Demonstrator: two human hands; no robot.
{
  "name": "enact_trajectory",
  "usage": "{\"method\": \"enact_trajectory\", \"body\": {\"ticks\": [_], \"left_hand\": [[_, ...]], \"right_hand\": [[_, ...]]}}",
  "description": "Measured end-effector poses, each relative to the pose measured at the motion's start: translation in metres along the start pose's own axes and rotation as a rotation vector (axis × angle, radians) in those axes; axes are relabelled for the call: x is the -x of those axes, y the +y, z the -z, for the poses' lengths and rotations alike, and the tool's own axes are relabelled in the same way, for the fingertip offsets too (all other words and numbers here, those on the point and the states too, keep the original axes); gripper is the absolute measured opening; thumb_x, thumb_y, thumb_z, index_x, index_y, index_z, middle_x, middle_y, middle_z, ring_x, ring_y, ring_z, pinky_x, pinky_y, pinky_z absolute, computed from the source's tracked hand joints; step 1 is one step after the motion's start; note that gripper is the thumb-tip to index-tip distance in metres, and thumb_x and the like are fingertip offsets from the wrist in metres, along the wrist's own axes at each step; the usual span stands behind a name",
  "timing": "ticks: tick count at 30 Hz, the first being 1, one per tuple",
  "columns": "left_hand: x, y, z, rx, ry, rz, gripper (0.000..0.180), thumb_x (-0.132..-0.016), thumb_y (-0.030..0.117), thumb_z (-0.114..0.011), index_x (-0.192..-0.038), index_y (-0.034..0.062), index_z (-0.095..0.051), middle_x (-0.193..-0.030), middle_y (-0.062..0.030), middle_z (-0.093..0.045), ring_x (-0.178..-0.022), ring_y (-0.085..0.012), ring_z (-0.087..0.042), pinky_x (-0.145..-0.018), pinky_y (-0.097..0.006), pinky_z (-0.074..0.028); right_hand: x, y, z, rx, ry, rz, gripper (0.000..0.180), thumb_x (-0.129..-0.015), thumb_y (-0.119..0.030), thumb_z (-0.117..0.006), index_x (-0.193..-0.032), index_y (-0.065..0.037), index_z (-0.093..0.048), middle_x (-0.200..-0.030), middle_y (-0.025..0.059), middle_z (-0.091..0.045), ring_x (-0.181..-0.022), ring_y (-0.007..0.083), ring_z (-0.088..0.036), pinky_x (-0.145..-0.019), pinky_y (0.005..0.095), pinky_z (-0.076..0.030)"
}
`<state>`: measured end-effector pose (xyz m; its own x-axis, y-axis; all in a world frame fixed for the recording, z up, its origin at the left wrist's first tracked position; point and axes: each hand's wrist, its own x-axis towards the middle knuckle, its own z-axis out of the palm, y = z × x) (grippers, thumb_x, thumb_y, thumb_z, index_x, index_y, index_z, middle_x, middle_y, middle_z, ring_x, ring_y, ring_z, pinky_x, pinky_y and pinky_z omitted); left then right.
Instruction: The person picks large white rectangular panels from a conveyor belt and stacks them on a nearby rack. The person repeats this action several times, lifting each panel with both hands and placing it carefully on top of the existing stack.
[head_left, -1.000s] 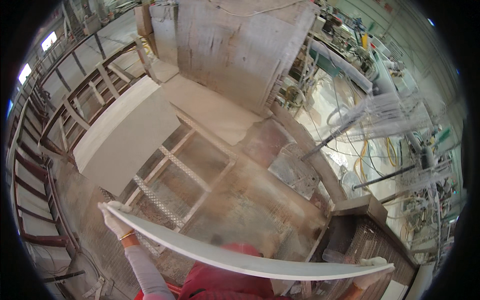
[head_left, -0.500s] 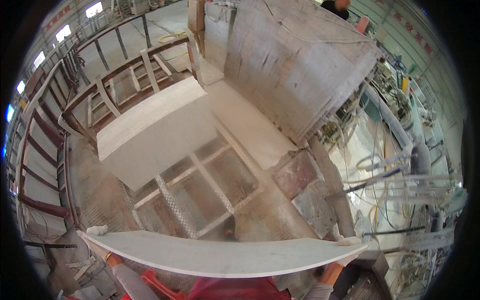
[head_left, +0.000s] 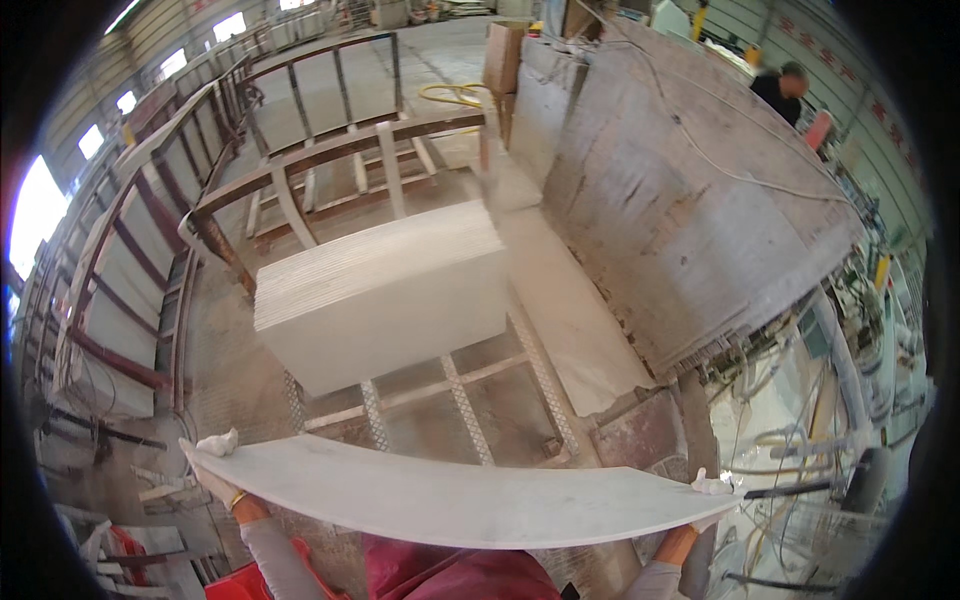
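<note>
A long, thin white stone slab [head_left: 450, 495] spans the near side of the view, carried level in front of my body. My left hand [head_left: 215, 462] in a white glove is closed around its left end, thumb on top and fingers beneath. At the right end my right hand [head_left: 712, 500], gloved too, grips the edge the same way, its fingers mostly hidden under the slab. Ahead, a thick stack of similar white slabs [head_left: 400, 310] stands on edge on a metal rack base, leaning on the rack's back frame [head_left: 340, 165].
Metal rails [head_left: 455, 410] with patterned strips run along the floor before the stack. A large grey block-like structure [head_left: 700, 200] rises at right, with hoses and machinery beyond. Rusty racks [head_left: 120, 260] line the left. A person [head_left: 782, 92] stands at the far right. Red plastic [head_left: 240, 582] shows below left.
The view has swung left, so the stack and racks appear farther right. The slab stays in both hands, its left end slightly higher in the picture. More of the person at far right shows.
</note>
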<state>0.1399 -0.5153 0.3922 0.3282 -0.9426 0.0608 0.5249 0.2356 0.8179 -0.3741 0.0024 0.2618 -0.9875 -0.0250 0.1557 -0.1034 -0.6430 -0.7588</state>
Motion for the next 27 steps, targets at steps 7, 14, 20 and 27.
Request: {"method": "enact_trajectory", "body": {"ticks": [7, 14, 20, 27], "left_hand": [[-0.034, -0.026, -0.009, -0.116, 0.215, -0.021, 0.044, -0.091, 0.039, -0.044, -0.057, 0.0107, -0.042, -0.052, -0.0024, -0.043, -0.05, -0.016, -0.047, -0.055, -0.032, -0.045], [-0.112, -0.1, 0.066, -0.013, 0.08, 0.017, 0.03, -0.091, 0.025, -0.044, -0.107, 0.0001, -0.042, -0.06, -0.0006, -0.039, -0.052, -0.014, -0.043, -0.058, -0.031, -0.047], [-0.167, -0.16, 0.11, -0.331, 0.381, 0.046, 0.054, -0.09, 0.015, -0.04, -0.136, -0.0037, -0.019, -0.069, -0.0027, -0.042, -0.059, -0.0147, -0.046, -0.065, -0.033, -0.049], [-0.217, -0.206, 0.126, -0.52, 0.615, 0.039, 0.046, -0.092, 0.025, -0.039, -0.129, -0.0003, -0.03, -0.075, -0.0082, -0.046, -0.072, -0.0241, -0.054, -0.075, -0.04, -0.048]], "right_hand": [[-0.043, 0.049, -0.051, -0.08, -0.211, -0.129, 0.043, -0.089, -0.047, -0.035, -0.065, -0.012, -0.041, -0.058, -0.0052, -0.032, -0.056, 0.0073, -0.039, -0.1, 0.0458, -0.025], [-0.066, 0.14, -0.07, -0.193, -0.283, -0.275, 0.041, -0.091, -0.045, -0.033, -0.068, -0.013, -0.044, -0.051, -0.0026, -0.034, -0.042, 0.0095, -0.028, -0.089, 0.0433, -0.036], [-0.044, 0.236, -0.161, 0.518, 0.177, -0.012, 0.059, -0.079, -0.01, -0.054, -0.124, -0.006, -0.016, -0.063, -0.004, -0.032, -0.048, 0.011, -0.034, -0.08, 0.0518, -0.042], [-0.058, 0.354, -0.228, 0.142, 0.3, -0.522, 0.055, -0.085, -0.051, -0.047, -0.042, -0.02, -0.034, -0.04, -0.0025, -0.036, -0.033, 0.0155, -0.031, -0.06, 0.0385, -0.046]]}}
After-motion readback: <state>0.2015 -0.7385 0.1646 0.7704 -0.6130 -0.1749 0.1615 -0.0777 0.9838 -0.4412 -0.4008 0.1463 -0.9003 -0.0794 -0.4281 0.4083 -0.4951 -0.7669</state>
